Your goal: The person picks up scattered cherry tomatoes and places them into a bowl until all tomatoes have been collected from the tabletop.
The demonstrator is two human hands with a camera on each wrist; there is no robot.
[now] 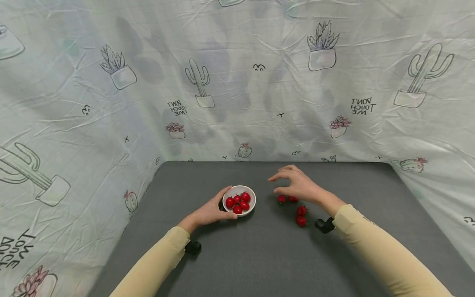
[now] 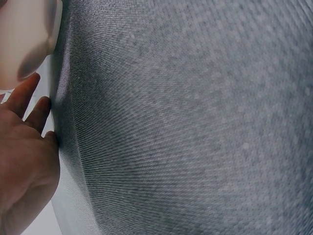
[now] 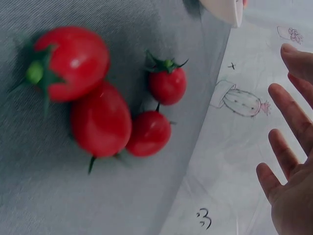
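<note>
A small white bowl (image 1: 252, 207) with several red cherry tomatoes (image 1: 244, 206) in it stands left of the table's middle. My left hand (image 1: 212, 211) holds it from the left, thumb along the near side and fingers round the far side. In the left wrist view only part of the bowl's outer wall (image 2: 29, 39) shows, by the fingertips. To the right, my right hand (image 1: 298, 185) hovers over loose cherry tomatoes (image 1: 302, 215), fingers spread and nothing held. The right wrist view shows several of these tomatoes (image 3: 100, 120) with green stems, lying close together.
A dark grey cloth covers the table (image 1: 259, 264). Behind and on both sides hangs a pale curtain (image 1: 230, 82) printed with cacti. Black wrist mounts (image 1: 325, 225) project below both sleeves.
</note>
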